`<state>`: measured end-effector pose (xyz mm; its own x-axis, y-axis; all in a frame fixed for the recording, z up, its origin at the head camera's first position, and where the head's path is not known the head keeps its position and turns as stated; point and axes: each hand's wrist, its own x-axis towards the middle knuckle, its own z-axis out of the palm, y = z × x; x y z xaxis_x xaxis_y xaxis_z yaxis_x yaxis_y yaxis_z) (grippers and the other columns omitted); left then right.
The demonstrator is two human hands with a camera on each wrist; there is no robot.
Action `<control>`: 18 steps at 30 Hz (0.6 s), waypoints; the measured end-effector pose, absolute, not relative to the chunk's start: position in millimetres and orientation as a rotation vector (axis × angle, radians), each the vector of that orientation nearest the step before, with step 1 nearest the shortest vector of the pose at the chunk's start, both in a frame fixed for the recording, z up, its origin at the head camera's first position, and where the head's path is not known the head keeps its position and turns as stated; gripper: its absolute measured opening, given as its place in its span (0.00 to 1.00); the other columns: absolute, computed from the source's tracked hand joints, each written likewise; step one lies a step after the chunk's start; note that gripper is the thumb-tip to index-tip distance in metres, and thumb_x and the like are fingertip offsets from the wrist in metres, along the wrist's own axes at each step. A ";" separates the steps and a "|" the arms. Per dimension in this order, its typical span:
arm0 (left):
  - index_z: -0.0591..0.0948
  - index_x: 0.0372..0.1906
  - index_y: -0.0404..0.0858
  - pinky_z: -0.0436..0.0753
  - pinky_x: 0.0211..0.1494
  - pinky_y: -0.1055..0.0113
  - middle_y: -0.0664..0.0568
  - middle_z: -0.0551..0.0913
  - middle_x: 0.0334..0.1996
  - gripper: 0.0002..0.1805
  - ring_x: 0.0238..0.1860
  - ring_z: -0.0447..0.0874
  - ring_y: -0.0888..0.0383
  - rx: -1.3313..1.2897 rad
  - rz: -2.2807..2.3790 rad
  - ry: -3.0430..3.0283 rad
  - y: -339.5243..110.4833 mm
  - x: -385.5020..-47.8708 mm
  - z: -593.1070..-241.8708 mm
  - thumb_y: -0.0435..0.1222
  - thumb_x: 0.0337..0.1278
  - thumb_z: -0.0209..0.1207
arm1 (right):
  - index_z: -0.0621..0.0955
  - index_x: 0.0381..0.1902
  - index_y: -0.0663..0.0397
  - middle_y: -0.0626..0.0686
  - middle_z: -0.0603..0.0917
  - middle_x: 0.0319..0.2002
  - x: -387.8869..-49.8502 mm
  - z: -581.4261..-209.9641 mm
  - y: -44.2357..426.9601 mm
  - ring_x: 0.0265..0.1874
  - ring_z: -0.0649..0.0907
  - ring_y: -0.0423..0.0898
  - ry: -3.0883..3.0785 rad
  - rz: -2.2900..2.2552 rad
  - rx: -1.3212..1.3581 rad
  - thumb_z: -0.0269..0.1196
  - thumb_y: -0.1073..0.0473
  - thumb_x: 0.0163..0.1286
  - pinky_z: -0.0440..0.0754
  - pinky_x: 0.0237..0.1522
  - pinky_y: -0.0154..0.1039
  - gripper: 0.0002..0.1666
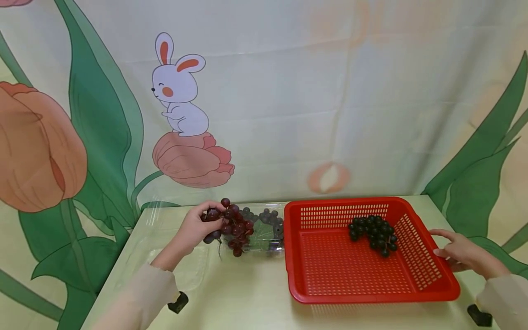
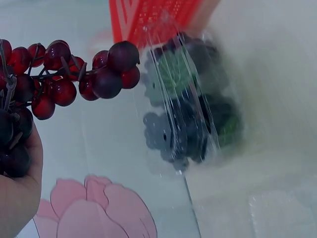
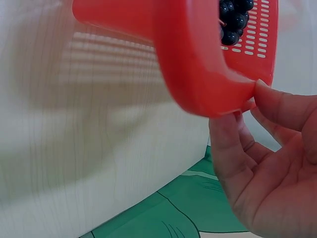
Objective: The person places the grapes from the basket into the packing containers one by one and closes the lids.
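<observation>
A bunch of dark red grapes hangs from my left hand, whose thumb and fingers grip its upper left end above the table. In the left wrist view the red grapes stretch out past the hand. Behind and right of them lies a clear plastic box holding more dark grapes and a green leaf. My right hand holds the right rim of a red plastic basket; the right wrist view has thumb and fingers pinching that rim. Inside the basket, toward the back right, rests a bunch of black grapes.
The box's clear lid appears spread open on the left of the pale table. A curtain printed with tulips and a rabbit hangs right behind the table's back edge. The basket's left side stands close against the box.
</observation>
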<state>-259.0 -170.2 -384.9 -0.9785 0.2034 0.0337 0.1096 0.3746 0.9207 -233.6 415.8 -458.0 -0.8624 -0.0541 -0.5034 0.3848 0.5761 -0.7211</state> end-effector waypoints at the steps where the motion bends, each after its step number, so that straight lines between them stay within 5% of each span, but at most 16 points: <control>1: 0.73 0.46 0.36 0.80 0.39 0.61 0.40 0.70 0.50 0.14 0.46 0.73 0.47 0.279 1.688 2.538 -173.3 -258.6 -385.8 0.31 0.52 0.55 | 0.43 0.66 0.64 0.55 0.81 0.31 -233.4 -458.0 415.9 0.25 0.82 0.50 2.332 -1.228 0.264 0.52 0.63 0.64 0.80 0.31 0.44 0.40; 18: 0.70 0.48 0.35 0.79 0.34 0.65 0.39 0.70 0.50 0.18 0.37 0.76 0.56 0.153 1.718 2.585 -224.6 -251.9 -396.6 0.38 0.53 0.57 | 0.43 0.66 0.64 0.54 0.81 0.31 -234.2 -458.6 416.3 0.25 0.83 0.51 2.316 -1.236 0.273 0.52 0.63 0.64 0.80 0.30 0.44 0.41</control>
